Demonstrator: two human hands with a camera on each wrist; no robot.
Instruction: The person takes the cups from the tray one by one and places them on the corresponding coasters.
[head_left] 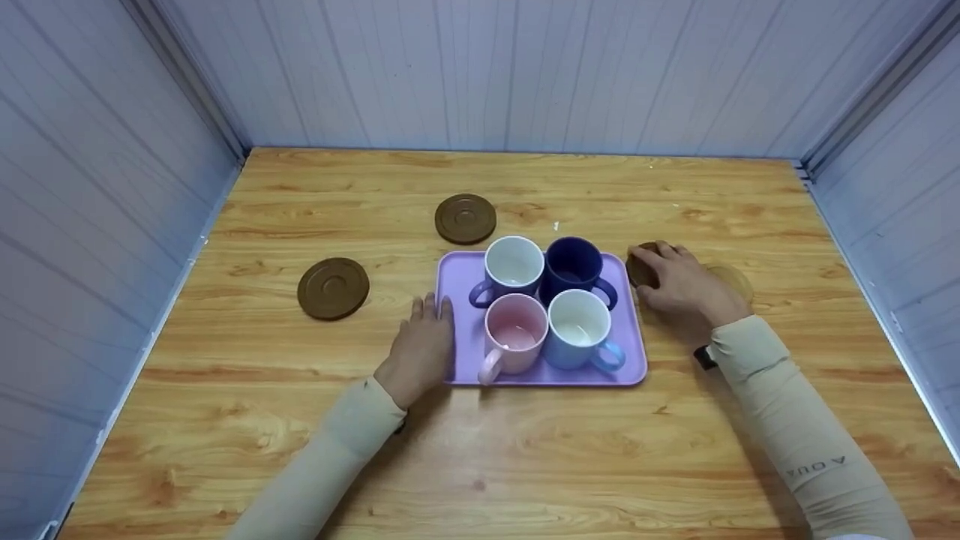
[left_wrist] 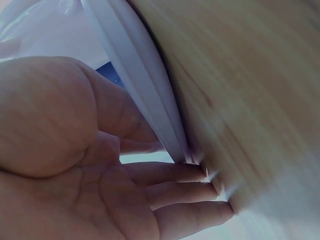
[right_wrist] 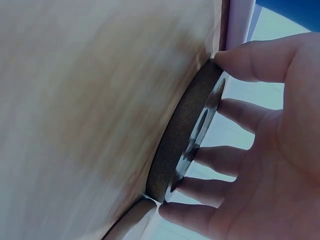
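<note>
Head view: right hand (head_left: 681,283) spread, gripping round coaster (head_left: 642,274); left hand (head_left: 421,348) straight-fingered against smooth tray (head_left: 467,277).

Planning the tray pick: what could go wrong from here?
Possibly:
1. The left hand is at the edge of the tray; a shove could knock the close-set mugs together.
2. The right hand is on a brown coaster close beside the tray, so sliding it inward could bump the rim.
3. The tan coaster lies just beyond that coaster, partly hidden by the hand, and might get nudged.
</note>
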